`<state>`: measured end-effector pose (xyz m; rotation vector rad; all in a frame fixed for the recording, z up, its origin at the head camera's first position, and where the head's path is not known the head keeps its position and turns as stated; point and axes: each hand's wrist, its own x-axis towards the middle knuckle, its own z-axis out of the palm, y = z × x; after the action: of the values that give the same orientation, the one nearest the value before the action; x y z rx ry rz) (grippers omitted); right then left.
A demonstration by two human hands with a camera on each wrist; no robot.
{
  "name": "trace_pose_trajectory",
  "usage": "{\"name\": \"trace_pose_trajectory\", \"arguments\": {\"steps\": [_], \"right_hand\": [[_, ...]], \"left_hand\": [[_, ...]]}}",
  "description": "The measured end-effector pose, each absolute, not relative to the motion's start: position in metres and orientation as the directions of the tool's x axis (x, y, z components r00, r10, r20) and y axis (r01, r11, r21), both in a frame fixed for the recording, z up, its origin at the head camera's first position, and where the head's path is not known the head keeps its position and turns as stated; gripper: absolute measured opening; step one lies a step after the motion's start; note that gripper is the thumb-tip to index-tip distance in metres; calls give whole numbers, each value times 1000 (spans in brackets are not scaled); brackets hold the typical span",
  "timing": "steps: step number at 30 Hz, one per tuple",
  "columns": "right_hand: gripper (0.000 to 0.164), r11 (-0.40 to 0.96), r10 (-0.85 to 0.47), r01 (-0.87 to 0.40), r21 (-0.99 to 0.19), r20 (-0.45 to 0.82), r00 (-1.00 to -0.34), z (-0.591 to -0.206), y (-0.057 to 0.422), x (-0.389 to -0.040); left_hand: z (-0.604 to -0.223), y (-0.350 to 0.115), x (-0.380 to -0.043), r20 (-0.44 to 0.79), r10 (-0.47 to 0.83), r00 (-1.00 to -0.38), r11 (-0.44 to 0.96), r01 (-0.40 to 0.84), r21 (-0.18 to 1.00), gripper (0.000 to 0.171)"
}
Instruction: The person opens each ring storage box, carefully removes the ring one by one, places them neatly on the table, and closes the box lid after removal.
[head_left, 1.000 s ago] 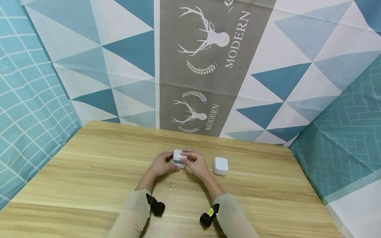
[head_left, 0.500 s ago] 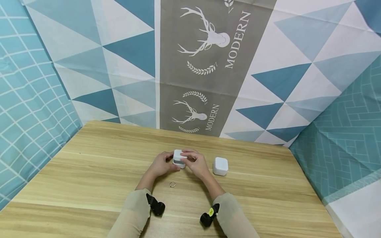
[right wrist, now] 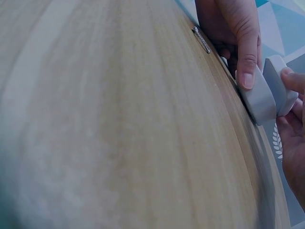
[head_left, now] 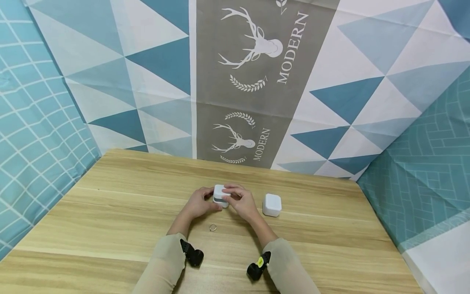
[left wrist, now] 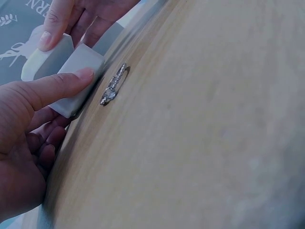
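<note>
A small white ring box stands on the wooden table, its lid lifted and tilted over the base, with a grey gap showing between them. My left hand grips the base, its thumb across the near side. The lid is pinched between thumb and fingers of my right hand. Nearer to me lies a silvery ring set with stones, apart from both hands. What is inside the box is hidden.
A second white rounded box stands on the table to the right of my right hand, closed. Behind the table's far edge hangs a patterned curtain, with blue cloth on the left side.
</note>
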<state>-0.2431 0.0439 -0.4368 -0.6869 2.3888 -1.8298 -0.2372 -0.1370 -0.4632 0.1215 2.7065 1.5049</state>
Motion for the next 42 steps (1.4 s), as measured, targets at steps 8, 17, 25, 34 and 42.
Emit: {"name": "trace_pose_trajectory", "arguments": {"steps": [8,17,25,34,42], "right_hand": [[23,193,-389,-321,-927,228,-892,-437,44,-244],[23,170,-395,-339,-925,251,-884,-438,44,-245],[24,174,-401,-332,-927,241,-884,-437,45,-245],[24,170,-399,-327,-929,239,-885,-437,45,-245],[24,153,-406,-333,-931,248,-880,-438,45,-245]], "left_hand": [[-463,-137,-237,5,87,-996,522,50,851,71],[-462,-137,-236,15,91,-996,510,60,858,70],[-462,-137,-237,15,92,-996,511,61,857,70],[-460,-135,-237,5,89,-996,515,51,856,70],[-460,-135,-236,4,89,-996,513,49,857,69]]}}
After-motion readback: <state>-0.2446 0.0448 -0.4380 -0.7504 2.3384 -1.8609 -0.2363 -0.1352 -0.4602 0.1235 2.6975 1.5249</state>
